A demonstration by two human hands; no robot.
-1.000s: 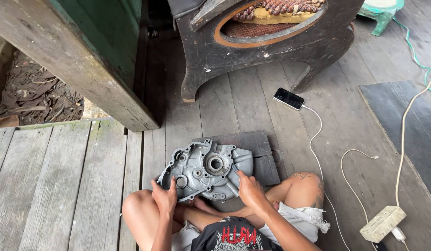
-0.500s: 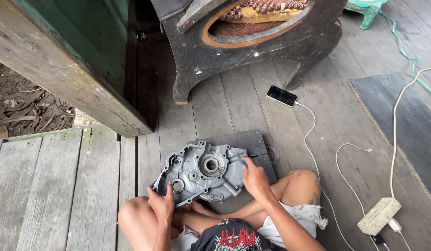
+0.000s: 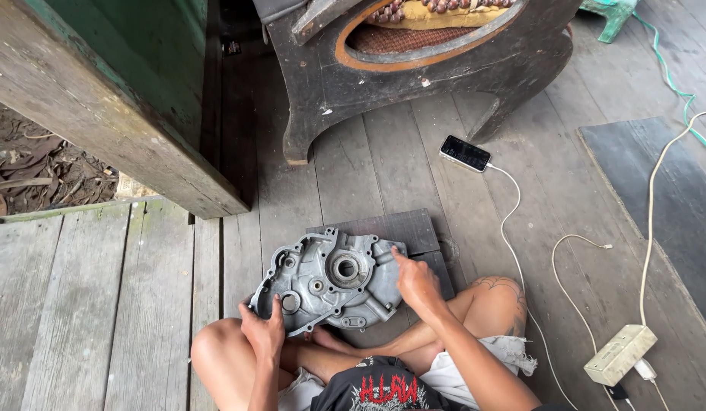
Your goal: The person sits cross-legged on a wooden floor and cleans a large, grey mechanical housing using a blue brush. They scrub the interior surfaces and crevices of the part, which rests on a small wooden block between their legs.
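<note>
My left hand (image 3: 263, 329) still clamps the grey engine crankcase cover (image 3: 328, 278) at its near-left edge; my right hand (image 3: 416, 280) has slid to its right rim, fingers pressing, steadying it on the dark board (image 3: 402, 228)

The dark board (image 3: 402, 228) lies mostly hidden under the grey engine casing (image 3: 330, 278).

Both hands (image 3: 263, 329) (image 3: 415, 280) on a grey metal engine casing (image 3: 328, 278).
</note>
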